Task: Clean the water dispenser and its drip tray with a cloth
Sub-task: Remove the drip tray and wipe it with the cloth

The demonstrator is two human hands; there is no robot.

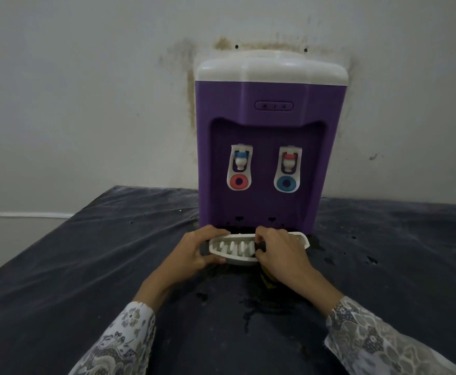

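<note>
A purple water dispenser (270, 125) with a white top stands on a dark-covered table against the wall. Two white taps sit in its front recess. The white slatted drip tray (236, 249) lies at the dispenser's foot, just in front of its slot. My left hand (197, 251) grips the tray's left end, thumb on its front edge. My right hand (281, 253) holds the tray's right part, fingers curled over the grille. A bit of yellowish cloth (267, 278) shows under my right palm; most of it is hidden.
The dark table cover (86, 266) has wet patches and spots in front of the dispenser and to the right. The wall (86, 90) behind is stained around the dispenser. The table's left edge runs diagonally at the left.
</note>
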